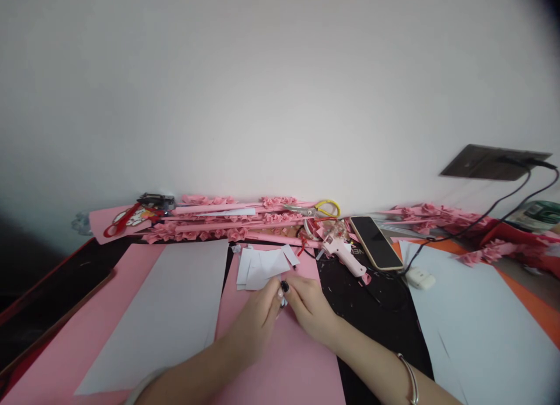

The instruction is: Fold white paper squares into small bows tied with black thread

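My left hand (pixel 262 306) and my right hand (pixel 308 306) meet over a pink sheet (pixel 280 364), fingers closed and thumbs together. Pinched between them is a small piece of white paper (pixel 284 303), mostly covered by the fingers, so its shape does not show. Just beyond the fingertips lie several cut pieces of white paper (pixel 265 268), loosely overlapping on the pink sheet. A pale pink hot glue gun (pixel 343 256) rests on its side to the right of these pieces, its nozzle pointing left.
Yellow-handled scissors (pixel 317 209) lie on pink paper flower stems (pixel 210 224) along the wall. A phone (pixel 376 243) and a white charger (pixel 420 278) are at right. White sheets (pixel 161 311) flank the hands. Black cables run to a wall socket (pixel 494 162).
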The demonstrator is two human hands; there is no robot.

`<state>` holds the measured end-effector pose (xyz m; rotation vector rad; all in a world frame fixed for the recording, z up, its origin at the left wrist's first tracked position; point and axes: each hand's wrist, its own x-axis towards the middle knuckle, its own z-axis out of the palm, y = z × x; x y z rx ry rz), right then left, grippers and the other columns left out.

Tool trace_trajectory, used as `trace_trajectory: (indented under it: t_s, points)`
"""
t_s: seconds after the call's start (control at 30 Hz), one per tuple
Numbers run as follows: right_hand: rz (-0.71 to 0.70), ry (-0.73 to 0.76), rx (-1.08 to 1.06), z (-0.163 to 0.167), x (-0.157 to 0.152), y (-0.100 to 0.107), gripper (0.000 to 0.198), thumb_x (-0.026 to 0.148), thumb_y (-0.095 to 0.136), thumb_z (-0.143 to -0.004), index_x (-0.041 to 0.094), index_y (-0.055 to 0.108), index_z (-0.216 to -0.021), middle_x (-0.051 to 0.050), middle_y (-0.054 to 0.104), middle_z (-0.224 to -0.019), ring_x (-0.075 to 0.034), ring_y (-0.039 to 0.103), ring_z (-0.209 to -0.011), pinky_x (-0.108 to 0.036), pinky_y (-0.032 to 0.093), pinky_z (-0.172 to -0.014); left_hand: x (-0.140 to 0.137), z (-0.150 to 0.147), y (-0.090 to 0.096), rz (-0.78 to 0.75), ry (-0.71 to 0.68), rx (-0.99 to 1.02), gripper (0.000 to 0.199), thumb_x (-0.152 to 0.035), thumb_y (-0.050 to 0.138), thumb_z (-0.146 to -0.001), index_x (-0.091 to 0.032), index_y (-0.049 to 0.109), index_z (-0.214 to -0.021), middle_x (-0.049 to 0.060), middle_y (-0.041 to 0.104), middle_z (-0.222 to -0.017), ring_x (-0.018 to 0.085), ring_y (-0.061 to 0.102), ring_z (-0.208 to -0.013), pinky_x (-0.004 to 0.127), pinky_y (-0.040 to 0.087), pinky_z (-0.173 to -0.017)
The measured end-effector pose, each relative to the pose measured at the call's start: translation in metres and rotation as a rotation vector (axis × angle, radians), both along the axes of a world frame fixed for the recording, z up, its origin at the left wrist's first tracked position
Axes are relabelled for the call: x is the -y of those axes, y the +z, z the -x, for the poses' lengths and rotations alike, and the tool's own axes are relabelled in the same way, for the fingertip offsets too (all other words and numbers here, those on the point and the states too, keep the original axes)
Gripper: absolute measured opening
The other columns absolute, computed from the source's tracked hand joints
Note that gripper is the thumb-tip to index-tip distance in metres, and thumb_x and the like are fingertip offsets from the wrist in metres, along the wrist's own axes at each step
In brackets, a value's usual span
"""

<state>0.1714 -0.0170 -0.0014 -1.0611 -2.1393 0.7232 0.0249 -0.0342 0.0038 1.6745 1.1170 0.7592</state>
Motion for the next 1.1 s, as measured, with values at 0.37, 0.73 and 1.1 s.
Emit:
trace_trajectory:
  t_s: [0.37,0.73,1.1]
  points:
    - [-0.005,0.019,-0.019,-0.001,-0.004,0.0,0.027,0.021,0.031,-0.092,0.019,0.036,-0.065,0.002,0.043,-0.06,-0.012,0.04,-0.053,-0.022,0.031,-0.052,0.0,-0.001,0.003,0.154,0.031,0.151,0.031,-0.039,0.028,-0.09,-0.022,0.026,-0.065,-0.008,0.029,-0.054,0.009,0.03,-0.047,0.02,0.025,-0.042]
    - [-0.091,-0.055,0.007,-0.004,-0.006,0.002,0.03,0.019,0.038,-0.088,0.019,0.037,-0.058,0.004,0.04,-0.053,-0.01,0.038,-0.047,-0.021,0.029,-0.049,-0.019,0.006,-0.01,0.607,-0.104,0.432,0.048,-0.059,0.031,-0.083,-0.017,0.046,-0.066,-0.004,0.052,-0.043,0.007,0.04,-0.024,0.017,0.028,-0.025]
    - [-0.033,0.079,0.021,-0.007,-0.009,0.002,0.031,0.024,0.029,-0.094,0.017,0.048,-0.071,-0.002,0.051,-0.063,-0.013,0.048,-0.056,-0.022,0.037,-0.056,-0.023,0.009,-0.008,0.55,-0.104,0.425,0.04,-0.054,0.048,-0.078,-0.017,0.044,-0.065,-0.008,0.049,-0.042,0.005,0.04,-0.026,0.015,0.031,-0.026]
